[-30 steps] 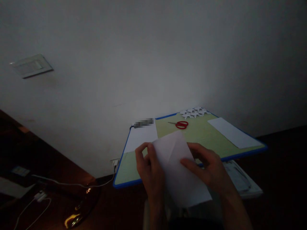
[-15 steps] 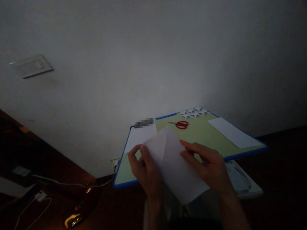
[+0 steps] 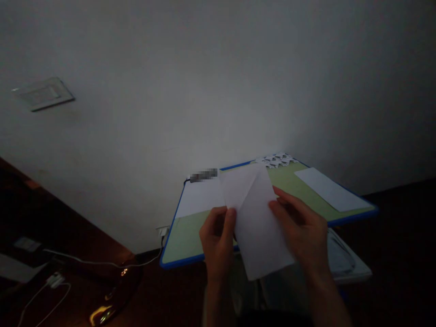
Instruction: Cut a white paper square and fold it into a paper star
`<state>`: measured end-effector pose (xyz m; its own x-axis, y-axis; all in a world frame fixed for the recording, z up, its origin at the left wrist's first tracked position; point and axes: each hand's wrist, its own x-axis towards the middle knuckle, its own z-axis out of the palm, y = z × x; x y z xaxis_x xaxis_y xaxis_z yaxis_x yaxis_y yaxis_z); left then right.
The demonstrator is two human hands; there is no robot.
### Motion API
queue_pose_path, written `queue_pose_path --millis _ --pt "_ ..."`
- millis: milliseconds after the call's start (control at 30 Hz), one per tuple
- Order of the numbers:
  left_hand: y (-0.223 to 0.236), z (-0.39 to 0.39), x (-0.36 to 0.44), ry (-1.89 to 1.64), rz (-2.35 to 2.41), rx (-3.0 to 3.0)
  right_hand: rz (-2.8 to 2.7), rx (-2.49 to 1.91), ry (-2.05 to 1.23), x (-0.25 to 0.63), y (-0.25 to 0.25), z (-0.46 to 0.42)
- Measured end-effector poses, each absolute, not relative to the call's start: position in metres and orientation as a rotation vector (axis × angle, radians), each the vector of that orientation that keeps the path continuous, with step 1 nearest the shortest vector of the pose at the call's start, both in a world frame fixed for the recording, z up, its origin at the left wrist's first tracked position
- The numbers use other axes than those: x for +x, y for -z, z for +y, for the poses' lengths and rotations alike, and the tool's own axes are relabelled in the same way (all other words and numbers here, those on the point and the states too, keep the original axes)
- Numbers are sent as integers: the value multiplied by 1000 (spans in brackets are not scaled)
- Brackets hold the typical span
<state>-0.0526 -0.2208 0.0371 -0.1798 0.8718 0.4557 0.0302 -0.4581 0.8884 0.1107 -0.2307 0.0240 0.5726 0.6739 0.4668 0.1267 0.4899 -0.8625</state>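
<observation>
A white sheet of paper (image 3: 262, 227) with a diagonal crease near its upper end is held up over the table's front edge. My left hand (image 3: 218, 236) pinches its left edge between thumb and fingers. On the opposite edge, my right hand (image 3: 303, 227) grips the paper the same way, thumb on the near face. Behind the sheet, the green tabletop (image 3: 190, 238) with a blue rim is partly covered. The red-handled scissors seen earlier are hidden behind the paper.
Several small folded white paper pieces (image 3: 281, 160) lie at the table's back. White paper lies at the right (image 3: 332, 188) and another sheet (image 3: 199, 197) at the left, beneath a pixelated dark object (image 3: 203, 175). A white cable (image 3: 98, 262) runs at the left below the wall.
The paper has turned clockwise and shifted slightly up, now covering the scissors. My left hand has moved right, closer to my right hand, which keeps its pinch.
</observation>
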Motion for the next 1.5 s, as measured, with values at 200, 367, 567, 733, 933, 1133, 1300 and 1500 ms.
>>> queue_pose_path --millis 200,367,567,733,933,1133,1300,1500 --pt "-37 -217 -51 -1752 1183 1470 -841 -975 -557 109 -27 -232" --pt "-34 -215 -53 -1745 1204 1478 -859 -990 -589 112 -22 -231" --pt "-34 -218 -58 -1681 1151 1503 -958 -915 -1002 123 -24 -235" --pt "-39 -221 -61 -1483 1036 1505 -901 -969 -974 123 -25 -235" --pt "-37 -219 -59 -1431 1080 1490 -867 -989 -884 122 -24 -233" --pt "-38 -221 -56 -1484 1113 1462 -874 -993 -843 116 -31 -234" --pt "-35 -219 -52 -1437 1168 1535 -867 -1042 -782 116 -32 -235" --pt "-36 -216 -45 -1417 1253 1600 -898 -1111 -690 118 -26 -233"
